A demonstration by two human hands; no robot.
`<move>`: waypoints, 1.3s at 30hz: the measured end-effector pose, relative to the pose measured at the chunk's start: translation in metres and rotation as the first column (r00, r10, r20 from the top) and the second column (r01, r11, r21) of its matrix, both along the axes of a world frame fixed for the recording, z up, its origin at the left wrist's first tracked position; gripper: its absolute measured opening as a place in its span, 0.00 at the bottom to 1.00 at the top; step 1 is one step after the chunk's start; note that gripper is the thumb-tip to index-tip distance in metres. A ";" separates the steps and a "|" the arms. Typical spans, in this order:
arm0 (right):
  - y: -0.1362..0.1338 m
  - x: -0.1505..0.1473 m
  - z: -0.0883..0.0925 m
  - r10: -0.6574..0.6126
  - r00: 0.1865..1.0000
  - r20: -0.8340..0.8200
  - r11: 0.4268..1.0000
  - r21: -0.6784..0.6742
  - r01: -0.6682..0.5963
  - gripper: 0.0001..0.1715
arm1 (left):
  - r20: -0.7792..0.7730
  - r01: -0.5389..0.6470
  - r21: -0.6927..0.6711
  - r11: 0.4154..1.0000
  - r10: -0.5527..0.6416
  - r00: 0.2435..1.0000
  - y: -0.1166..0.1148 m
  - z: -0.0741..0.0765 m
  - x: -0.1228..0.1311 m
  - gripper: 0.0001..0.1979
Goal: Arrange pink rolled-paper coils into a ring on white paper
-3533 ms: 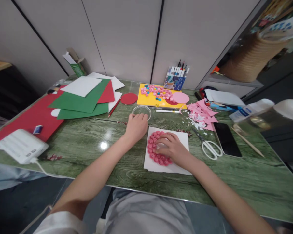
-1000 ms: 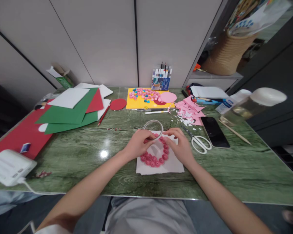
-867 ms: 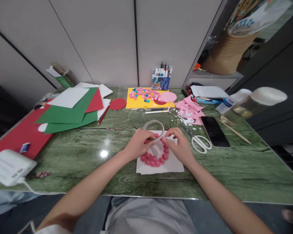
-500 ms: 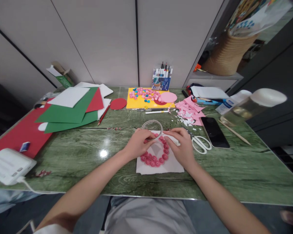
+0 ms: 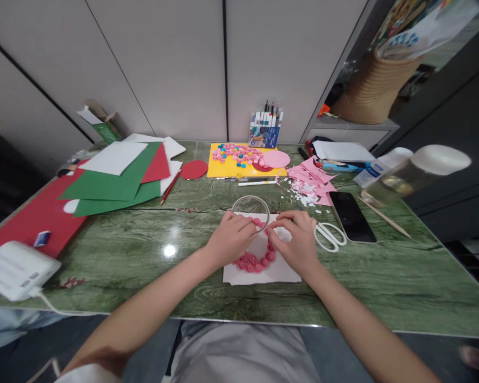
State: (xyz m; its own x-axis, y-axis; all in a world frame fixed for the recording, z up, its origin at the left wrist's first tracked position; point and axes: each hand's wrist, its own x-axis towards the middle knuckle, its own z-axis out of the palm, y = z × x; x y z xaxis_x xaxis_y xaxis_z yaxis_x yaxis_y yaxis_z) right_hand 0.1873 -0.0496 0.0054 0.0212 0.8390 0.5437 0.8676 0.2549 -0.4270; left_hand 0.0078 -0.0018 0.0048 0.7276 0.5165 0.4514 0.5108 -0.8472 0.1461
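Note:
My left hand (image 5: 232, 237) is closed around a thin, nearly spent roll of tape (image 5: 268, 211), which it holds tilted above the work. My right hand (image 5: 295, 239) is beside it, thumb and forefinger brought together in a pinch close to the roll's edge; anything between those fingertips is too small to make out. Under both hands lies a ring of pink paper coils (image 5: 255, 263) on a white paper sheet (image 5: 283, 272). The fingers hide the ring's upper left and part of its right side.
White scissors (image 5: 330, 237) and a phone (image 5: 352, 217) lie to the right, with pink paper scraps (image 5: 309, 178) behind. A yellow sheet (image 5: 223, 171) bears several small coils (image 5: 239, 153). Coloured paper (image 5: 107, 183) and a white power bank (image 5: 18, 270) are at left.
My left hand has shifted slightly right with the tape roll, its fingers now over more of the coil ring. My right fingertips have drawn closer together in a pinch.

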 end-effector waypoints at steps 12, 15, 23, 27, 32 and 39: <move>0.000 -0.013 -0.004 -0.079 0.972 -0.222 0.995 0.038 0.090 0.04 | 0.080 0.018 0.086 0.996 -0.025 0.996 -0.008 -0.002 0.004 0.09; 0.003 -0.015 -0.008 -0.108 0.966 -0.235 0.990 0.059 0.125 0.03 | 0.086 0.008 0.066 0.998 -0.014 0.996 -0.007 -0.002 0.006 0.10; 0.005 -0.019 -0.012 -0.132 0.954 -0.270 0.988 0.045 0.150 0.04 | 0.120 0.009 0.063 0.998 -0.017 0.993 -0.005 -0.005 0.009 0.09; 0.010 -0.013 -0.015 -0.094 0.959 -0.268 0.994 0.031 0.107 0.04 | 0.122 -0.023 -0.007 1.000 0.024 0.992 -0.002 -0.006 0.008 0.09; 0.013 -0.003 -0.010 0.055 0.968 -0.246 0.998 -0.014 -0.060 0.07 | 0.138 -0.100 -0.201 0.974 0.129 0.982 0.005 0.000 0.002 0.06; 0.009 -0.010 -0.008 0.116 0.953 -0.279 0.984 -0.096 -0.148 0.13 | 0.107 -0.161 -0.273 0.949 0.196 0.975 0.010 0.001 0.000 0.08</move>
State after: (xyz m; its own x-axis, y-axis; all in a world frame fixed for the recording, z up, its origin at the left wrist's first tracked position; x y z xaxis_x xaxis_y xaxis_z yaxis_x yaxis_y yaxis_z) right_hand 0.1777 -0.0405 -0.0030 0.0396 0.9003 0.4334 0.6765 0.2950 -0.6747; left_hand 0.0080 0.0085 0.0055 0.5564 0.7448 0.3684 0.6114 -0.6672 0.4255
